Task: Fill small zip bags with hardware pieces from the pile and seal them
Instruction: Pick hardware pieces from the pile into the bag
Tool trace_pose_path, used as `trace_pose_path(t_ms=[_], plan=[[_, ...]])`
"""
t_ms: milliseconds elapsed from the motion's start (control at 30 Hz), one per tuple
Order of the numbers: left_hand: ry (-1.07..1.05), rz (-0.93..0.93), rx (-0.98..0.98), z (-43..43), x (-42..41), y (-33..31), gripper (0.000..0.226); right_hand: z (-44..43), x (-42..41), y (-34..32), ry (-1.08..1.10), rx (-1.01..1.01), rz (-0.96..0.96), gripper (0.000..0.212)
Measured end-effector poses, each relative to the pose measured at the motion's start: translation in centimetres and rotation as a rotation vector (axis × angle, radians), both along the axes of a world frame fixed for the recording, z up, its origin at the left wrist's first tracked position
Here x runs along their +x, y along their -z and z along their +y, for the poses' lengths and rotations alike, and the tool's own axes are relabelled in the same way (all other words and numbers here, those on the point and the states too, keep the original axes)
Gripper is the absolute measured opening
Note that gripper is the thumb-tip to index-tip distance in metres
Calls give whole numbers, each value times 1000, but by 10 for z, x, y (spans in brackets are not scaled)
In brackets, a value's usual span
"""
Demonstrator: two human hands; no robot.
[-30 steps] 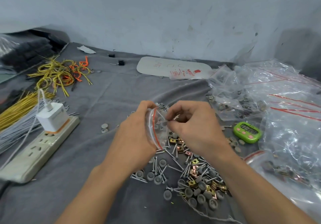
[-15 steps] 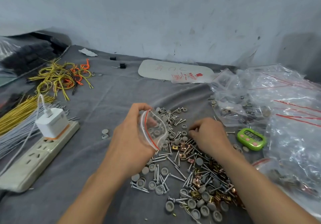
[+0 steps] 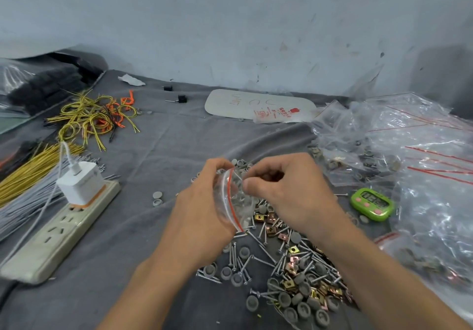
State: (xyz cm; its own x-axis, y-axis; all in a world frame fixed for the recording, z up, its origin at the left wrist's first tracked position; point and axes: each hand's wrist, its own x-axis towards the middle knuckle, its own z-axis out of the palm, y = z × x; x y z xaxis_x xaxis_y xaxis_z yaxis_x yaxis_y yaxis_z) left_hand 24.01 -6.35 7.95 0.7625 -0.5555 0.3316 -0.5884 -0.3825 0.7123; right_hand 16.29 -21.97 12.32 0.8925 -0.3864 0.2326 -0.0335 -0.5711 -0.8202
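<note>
- While the left hand grips the small zip bag with thumb and fingers curled round its clear plastic, the bag is held up just above the far end of the hardware pile, its red-lined mouth facing the right hand
- The right hand sits at that mouth, fingers curled in and thumb tip against the bag's rim; whether it pinches a piece cannot be told
- The pile of screws, grey caps and brass-coloured clips lies on the grey cloth under and in front of both hands
- A green timer lies right of the hands, beside larger clear bags
- A power strip carrying a white charger lies to the left, near yellow wires
</note>
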Motion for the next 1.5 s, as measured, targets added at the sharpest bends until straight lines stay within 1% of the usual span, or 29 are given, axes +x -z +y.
trace_pose_path(t_ms=[67,100,133,200,233,300,333,400,467,533,733,800,867,933,1033,1100,1167,1200,1267,1300,1367,1433,1500], plan=[[5,3,-27,1,0,0,70,11,7,4,-21,-30,19,11],[1,18,-49,2,0,-1,70,10,9,5,-2,-25,5,7],[-4,38,-75,4,1,-2,70,4,11,5,41,-8,-23,4],[-11,56,-111,6,3,-3,71,-17,11,7,190,2,-60,10],[-10,53,-114,7,4,-3,71,-28,10,11,264,-27,-33,13],[-7,53,-120,8,6,-4,72,-44,11,22,319,-135,158,9],[-6,54,-121,8,7,-4,73,-48,13,30,304,-187,276,7],[-8,50,-115,8,7,-3,74,-51,15,45,242,-281,449,12],[-14,43,-112,8,7,-3,74,-50,17,51,195,-350,517,13],[-17,38,-112,8,6,-4,75,-48,18,52,178,-388,535,10],[1,24,-108,8,1,-8,81,-41,16,48,139,-451,547,15],[28,40,-127,7,-1,-9,89,-39,14,47,134,-453,544,17],[75,89,-158,7,-2,-10,103,-40,13,47,141,-445,523,20],[139,186,-235,7,-2,-11,111,-43,12,46,152,-393,500,23],[259,324,-412,9,1,-16,112,-47,9,45,131,-343,482,22],[330,414,-535,12,3,-21,110,-48,6,41,99,-369,508,16],[324,441,-621,15,4,-27,100,-46,6,36,76,-435,573,14],[297,439,-646,16,4,-30,99,-45,6,33,78,-464,610,15],[213,408,-673,16,4,-32,103,-42,7,27,92,-479,662,14],[160,364,-677,17,3,-33,103,-41,7,26,94,-473,670,11],[5,201,-664,21,2,-33,99,-40,5,24,109,-441,644,6],[-188,-49,-609,27,3,-31,87,-42,2,23,153,-373,523,10],[-327,-270,-440,28,5,-28,80,-44,0,24,163,-255,354,15]])
